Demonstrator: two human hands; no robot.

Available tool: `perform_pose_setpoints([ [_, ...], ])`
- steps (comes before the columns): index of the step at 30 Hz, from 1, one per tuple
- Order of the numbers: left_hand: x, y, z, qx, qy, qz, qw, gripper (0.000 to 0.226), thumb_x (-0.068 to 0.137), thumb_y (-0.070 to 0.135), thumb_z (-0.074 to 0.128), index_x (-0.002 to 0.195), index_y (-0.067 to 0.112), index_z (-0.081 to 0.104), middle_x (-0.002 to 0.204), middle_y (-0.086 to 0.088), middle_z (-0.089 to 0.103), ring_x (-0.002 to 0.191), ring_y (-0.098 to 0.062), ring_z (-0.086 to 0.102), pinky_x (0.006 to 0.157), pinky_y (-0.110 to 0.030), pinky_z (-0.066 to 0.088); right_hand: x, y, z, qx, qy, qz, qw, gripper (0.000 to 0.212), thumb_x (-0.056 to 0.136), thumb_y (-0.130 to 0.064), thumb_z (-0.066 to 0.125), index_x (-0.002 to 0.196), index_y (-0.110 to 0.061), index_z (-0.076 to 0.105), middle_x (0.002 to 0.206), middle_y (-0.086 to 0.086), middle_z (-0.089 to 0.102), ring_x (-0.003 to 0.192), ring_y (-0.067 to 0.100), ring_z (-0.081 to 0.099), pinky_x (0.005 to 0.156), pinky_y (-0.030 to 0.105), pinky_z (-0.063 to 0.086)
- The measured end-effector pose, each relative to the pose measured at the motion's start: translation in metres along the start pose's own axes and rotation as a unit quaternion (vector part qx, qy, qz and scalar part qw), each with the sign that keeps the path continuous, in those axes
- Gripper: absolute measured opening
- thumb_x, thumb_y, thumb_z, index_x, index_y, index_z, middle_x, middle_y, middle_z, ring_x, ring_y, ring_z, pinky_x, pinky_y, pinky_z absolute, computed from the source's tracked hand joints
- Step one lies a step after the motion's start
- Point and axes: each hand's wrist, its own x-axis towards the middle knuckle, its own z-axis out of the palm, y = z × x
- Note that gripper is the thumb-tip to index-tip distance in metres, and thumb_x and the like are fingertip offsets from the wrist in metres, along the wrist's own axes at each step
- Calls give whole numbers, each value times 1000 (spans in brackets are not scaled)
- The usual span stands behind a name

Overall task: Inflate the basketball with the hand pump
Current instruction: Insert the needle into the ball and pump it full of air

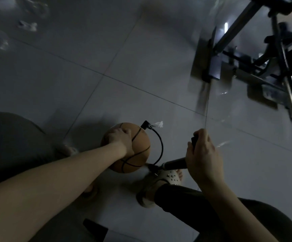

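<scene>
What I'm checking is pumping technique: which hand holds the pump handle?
The right hand: it grips the handle of the hand pump, while the left hand rests on top of the basketball.

open floor [106, 55] ahead, metal frame [257, 55] far right
</scene>
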Motion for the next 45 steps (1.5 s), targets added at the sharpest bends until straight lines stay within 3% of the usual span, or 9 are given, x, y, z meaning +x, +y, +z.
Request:
perform_pose_setpoints([
  [3, 1, -5, -5, 2, 30, 35, 999, 104, 70, 63, 75, 145, 9, 27, 147, -16, 35, 134, -37, 37, 105, -49, 41, 0, 1, 17, 8, 4, -3, 1000, 19, 98, -18, 56, 109, -15, 41, 96, 6, 59, 60, 20, 53, 48, 36, 48],
  [6, -3, -6, 5, -67, 37, 36, 996, 104, 67, 57, 82, 142, 12, 25, 150, -12, 31, 133, -37, 36, 96, -48, 47, -1, 3, 35, 14, -9, -23, 1000, 17, 98, -16, 54, 110, -15, 41, 96, 7, 59, 59, 19, 53, 48, 38, 50],
  [16, 10, 18, 13, -31, 114, 80, 990, 105, 76, 65, 71, 153, 16, 19, 158, -14, 23, 138, -42, 29, 103, -58, 38, -3, 26, 116, 12, -63, 5, 998, 16, 99, -12, 54, 107, -17, 41, 90, 4, 51, 56, 16, 47, 44, 39, 49],
  [25, 12, 28, 18, -24, 73, 71, 995, 103, 78, 64, 71, 154, 16, 18, 161, -16, 17, 143, -44, 22, 108, -63, 33, -10, 28, 138, -15, -98, 19, 995, 8, 99, -15, 48, 107, -15, 46, 91, 3, 49, 54, 11, 30, 45, 21, 13],
  [28, 9, 29, 14, -30, 53, 63, 996, 107, 79, 63, 71, 156, 16, 14, 164, -15, 13, 147, -45, 17, 111, -64, 30, -10, 24, 123, -15, -104, 18, 994, 11, 100, -20, 50, 110, -16, 46, 96, 4, 53, 57, 13, 38, 45, 20, 19],
  [32, 7, 23, 5, -27, 40, 50, 998, 108, 78, 64, 71, 157, 16, 13, 165, -15, 11, 148, -43, 16, 110, -61, 32, -8, 7, 75, -7, -81, -28, 996, 16, 99, -24, 56, 109, -19, 45, 102, 3, 55, 67, 20, 54, 49, 31, 44],
  [36, 7, 19, 5, -45, 42, 61, 996, 111, 76, 63, 70, 158, 15, 12, 165, -14, 12, 148, -43, 15, 111, -61, 31, -11, -5, 17, -17, -65, -49, 997, 25, 99, -24, 51, 123, -19, 42, 111, 2, 53, 77, 17, 56, 58, 33, 52],
  [40, 5, 18, 4, -50, 46, 70, 995, 114, 75, 65, 70, 158, 14, 11, 165, -16, 13, 149, -44, 15, 111, -61, 31, -29, -11, -2, -49, -74, -89, 992, 44, 97, -18, 50, 138, -18, 35, 115, 3, 46, 75, 14, 49, 56, 31, 52],
  [45, 3, 13, 6, -54, 38, 66, 996, 111, 77, 65, 69, 158, 17, 10, 166, -14, 9, 149, -44, 13, 111, -63, 30, -47, 3, 28, -72, -49, -84, 993, 45, 95, -12, 56, 138, -13, 42, 106, 4, 47, 66, 15, 43, 44, 30, 42],
])
